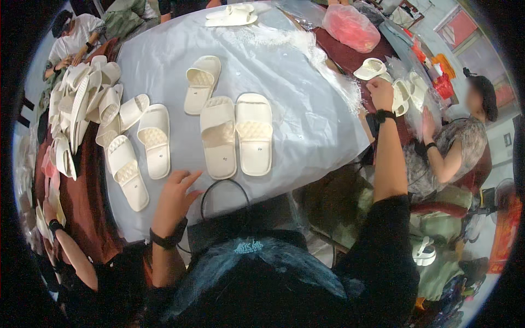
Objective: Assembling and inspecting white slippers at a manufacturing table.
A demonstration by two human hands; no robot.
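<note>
My left hand [176, 199] hovers empty at the near edge of the plastic-covered table [306, 126], thumb and fingers apart. Closest to it are a cream slide slipper [154, 142] and a pair lying side by side, the left slipper [219, 139] and the right slipper [255, 135], toes away from me. Stretched out to the far right, my right hand [381, 94] has its fingers bent against a cream slipper [370, 69] over the dark red cloth. Part of that grip is hidden by the hand. Another slipper [202, 85] lies beyond the pair.
A tall heap of cream slippers [82, 104] fills the left side. More slippers [231, 15] rest at the far edge. A pink plastic bag [351, 27] sits far right. A co-worker [454, 142] at right reaches toward slippers in clear plastic [418, 95]; another person's arm [76, 254] is at left.
</note>
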